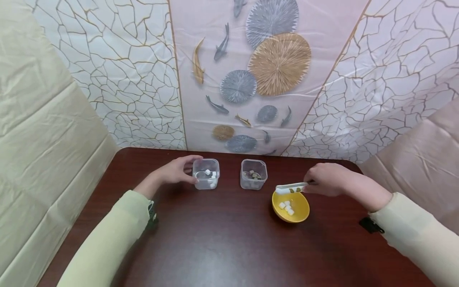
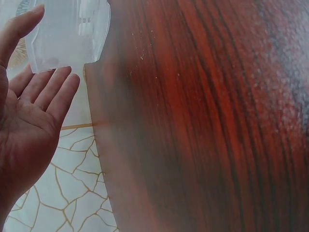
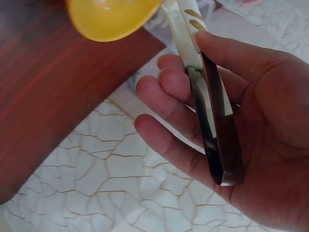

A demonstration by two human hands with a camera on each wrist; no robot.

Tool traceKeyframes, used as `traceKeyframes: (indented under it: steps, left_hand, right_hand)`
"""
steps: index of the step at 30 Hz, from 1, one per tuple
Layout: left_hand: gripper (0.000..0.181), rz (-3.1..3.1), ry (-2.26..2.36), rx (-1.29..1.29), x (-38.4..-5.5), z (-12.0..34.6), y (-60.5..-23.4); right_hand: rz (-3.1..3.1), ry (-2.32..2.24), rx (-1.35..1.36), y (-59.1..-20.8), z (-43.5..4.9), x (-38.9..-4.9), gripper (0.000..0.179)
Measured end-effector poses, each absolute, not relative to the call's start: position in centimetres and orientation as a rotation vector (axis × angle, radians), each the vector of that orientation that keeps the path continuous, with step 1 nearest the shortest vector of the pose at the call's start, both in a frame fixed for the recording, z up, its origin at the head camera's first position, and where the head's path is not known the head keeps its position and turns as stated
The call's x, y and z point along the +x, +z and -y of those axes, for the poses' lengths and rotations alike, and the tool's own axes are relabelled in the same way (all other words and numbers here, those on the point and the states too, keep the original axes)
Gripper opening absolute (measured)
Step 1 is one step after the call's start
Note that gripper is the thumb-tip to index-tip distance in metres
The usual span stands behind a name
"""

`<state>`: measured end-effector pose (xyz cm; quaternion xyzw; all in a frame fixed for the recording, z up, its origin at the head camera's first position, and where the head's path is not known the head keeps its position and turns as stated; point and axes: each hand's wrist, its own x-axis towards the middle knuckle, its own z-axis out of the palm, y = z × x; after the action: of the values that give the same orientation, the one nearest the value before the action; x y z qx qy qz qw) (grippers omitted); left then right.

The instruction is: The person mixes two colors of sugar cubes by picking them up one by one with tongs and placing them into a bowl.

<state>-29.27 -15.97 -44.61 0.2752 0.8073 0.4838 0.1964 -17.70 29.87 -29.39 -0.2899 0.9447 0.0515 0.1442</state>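
Note:
On the left, my left hand [image 1: 178,170] holds a clear plastic container [image 1: 203,185] with white pieces inside. Its thumb is at the near side and its fingers are at the far side; the left wrist view shows the same grip on the container [image 2: 67,43]. My right hand [image 1: 328,179] grips tongs [image 1: 291,188] with white slotted ends and a metal handle [image 3: 227,145], pinched between thumb and fingers. The tong ends are over the far rim of a yellow bowl [image 1: 303,211]. Several small white cubes [image 1: 287,207] lie in the bowl.
A second clear container [image 1: 253,185] with small brownish cubes [image 1: 255,174] stands between the first container and the bowl. All rest on a dark red-brown table [image 1: 215,239]. A patterned cloth [image 1: 229,119] hangs behind the table's far edge.

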Motion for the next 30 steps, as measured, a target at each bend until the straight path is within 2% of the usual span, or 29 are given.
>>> traceKeyframes:
  steps: [5, 12, 17, 30]
  left_hand:
    - [0.086, -2.252, 1.369, 0.763, -29.3, 16.2, -44.6]
    - [0.087, -2.266, 1.358, 0.747, -29.5, 16.3, -44.8]
    - [0.087, -2.261, 1.361, 0.743, -29.4, 16.3, -44.6]
    - [0.086, -2.25, 1.364, 0.791, -29.6, 16.1, -44.9]
  right_hand:
    - [-2.703, 0.168, -0.787, -30.6, -30.7, -17.5, 0.022]
    - [-2.668, 0.134, -0.792, -32.2, -30.7, -17.5, 0.029]
    - [-2.647, 0.142, -0.75, -32.8, -30.5, -17.7, 0.026]
    - [-2.683, 0.076, -0.777, -30.7, -30.3, -18.1, 0.031]
